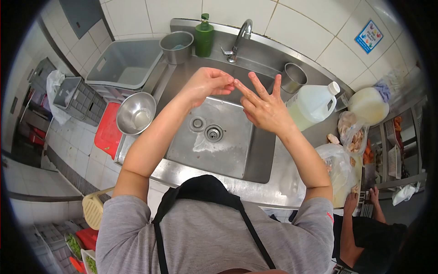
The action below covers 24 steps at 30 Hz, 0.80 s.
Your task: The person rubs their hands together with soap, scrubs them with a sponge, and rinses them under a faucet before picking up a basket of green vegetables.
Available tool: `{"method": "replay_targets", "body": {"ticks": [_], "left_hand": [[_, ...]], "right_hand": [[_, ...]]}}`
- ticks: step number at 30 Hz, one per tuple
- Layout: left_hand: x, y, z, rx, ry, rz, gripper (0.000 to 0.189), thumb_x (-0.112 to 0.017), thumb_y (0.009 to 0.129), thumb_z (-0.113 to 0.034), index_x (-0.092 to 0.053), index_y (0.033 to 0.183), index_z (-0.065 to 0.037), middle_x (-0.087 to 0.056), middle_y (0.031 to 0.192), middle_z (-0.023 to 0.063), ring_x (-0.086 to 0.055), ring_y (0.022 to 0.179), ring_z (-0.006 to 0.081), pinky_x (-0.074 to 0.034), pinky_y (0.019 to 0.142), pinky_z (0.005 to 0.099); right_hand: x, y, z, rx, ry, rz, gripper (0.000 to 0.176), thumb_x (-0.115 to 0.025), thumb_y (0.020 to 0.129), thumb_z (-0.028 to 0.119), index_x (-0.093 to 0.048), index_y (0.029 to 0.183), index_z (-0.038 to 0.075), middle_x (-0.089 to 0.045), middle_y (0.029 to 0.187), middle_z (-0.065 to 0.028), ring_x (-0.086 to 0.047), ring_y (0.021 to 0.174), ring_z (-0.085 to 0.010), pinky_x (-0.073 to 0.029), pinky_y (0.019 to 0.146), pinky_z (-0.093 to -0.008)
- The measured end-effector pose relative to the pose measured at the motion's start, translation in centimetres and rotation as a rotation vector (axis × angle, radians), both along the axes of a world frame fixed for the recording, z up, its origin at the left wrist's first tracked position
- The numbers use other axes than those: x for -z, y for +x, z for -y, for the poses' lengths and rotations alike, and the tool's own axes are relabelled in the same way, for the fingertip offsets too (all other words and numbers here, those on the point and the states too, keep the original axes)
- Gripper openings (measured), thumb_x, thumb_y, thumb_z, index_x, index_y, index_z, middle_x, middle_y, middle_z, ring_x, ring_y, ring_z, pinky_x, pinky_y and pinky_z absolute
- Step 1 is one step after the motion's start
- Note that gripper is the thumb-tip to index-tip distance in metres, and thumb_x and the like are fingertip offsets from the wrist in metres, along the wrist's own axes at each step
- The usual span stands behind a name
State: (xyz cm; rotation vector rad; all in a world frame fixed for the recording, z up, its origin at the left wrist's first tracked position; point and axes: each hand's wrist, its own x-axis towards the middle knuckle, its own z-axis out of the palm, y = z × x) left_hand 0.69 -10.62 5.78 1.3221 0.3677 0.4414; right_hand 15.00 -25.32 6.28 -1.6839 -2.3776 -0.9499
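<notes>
Above the steel sink (178,153), my left hand (209,86) pinches the tip of one finger of my right hand (268,108) between its thumb and fingers. My right hand is held up with several fingers stretched and spread, and it holds nothing. Both hands look wet and shiny. Below them the sink basin shows a round drain (214,133) and wet patches. Behind the hands stands a curved metal faucet (242,36); no stream of water shows from it. A green pump bottle (204,40) is to the faucet's left.
Left of the sink are a steel bowl (136,113), a grey tub (123,64) and a steel pot (177,47). A translucent jug (310,105) and a steel cup (294,77) stand right. Beyond lie bags of raw meat (353,132) and another person's hands (351,203).
</notes>
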Motion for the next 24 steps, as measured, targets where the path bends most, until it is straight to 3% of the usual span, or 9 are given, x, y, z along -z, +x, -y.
{"method": "replay_targets", "body": {"ticks": [11, 20, 22, 24], "left_hand": [[-0.3, -0.2, -0.2, 0.152, -0.081, 0.138, 0.018, -0.053, 0.082, -0.02, -0.055, 0.089, -0.003, -0.056, 0.09, 0.0055, -0.055, 0.084, 0.0139, -0.046, 0.079, 0.0282], [0.2, 0.1, -0.1, 0.173, -0.078, 0.242, 0.02, -0.051, 0.084, -0.019, -0.054, 0.091, -0.001, -0.056, 0.091, 0.0061, -0.054, 0.086, 0.0136, -0.043, 0.081, 0.0273], [0.2, 0.0, 0.0, 0.174, -0.077, 0.258, 0.019, -0.051, 0.084, -0.019, -0.054, 0.092, -0.001, -0.055, 0.091, 0.0059, -0.054, 0.087, 0.0135, -0.043, 0.082, 0.0271], [0.2, 0.0, 0.0, 0.192, -0.065, 0.289, 0.019, -0.05, 0.084, -0.018, -0.053, 0.092, -0.001, -0.055, 0.092, 0.0057, -0.053, 0.088, 0.0134, -0.042, 0.083, 0.0273]], "right_hand": [[-1.3, -0.3, 0.3, -0.028, -0.048, -0.105, 0.019, -0.066, 0.063, 0.02, -0.052, 0.071, 0.01, -0.029, 0.133, 0.003, -0.017, 0.127, -0.0241, -0.016, 0.087, -0.0699], [-1.2, -0.4, 0.3, -0.052, -0.04, -0.191, 0.023, -0.067, 0.062, 0.023, -0.05, 0.072, 0.011, -0.028, 0.133, 0.0027, -0.017, 0.126, -0.0271, -0.01, 0.087, -0.0706], [-1.1, -0.5, 0.3, -0.068, -0.039, -0.217, 0.024, -0.067, 0.064, 0.025, -0.051, 0.075, 0.012, -0.03, 0.133, -0.0006, -0.015, 0.127, -0.0309, 0.0, 0.091, -0.0666], [-1.1, -0.8, 0.3, -0.077, -0.02, -0.237, 0.024, -0.067, 0.063, 0.026, -0.05, 0.074, 0.012, -0.03, 0.133, 0.0005, -0.016, 0.126, -0.0303, -0.003, 0.089, -0.0684]]}}
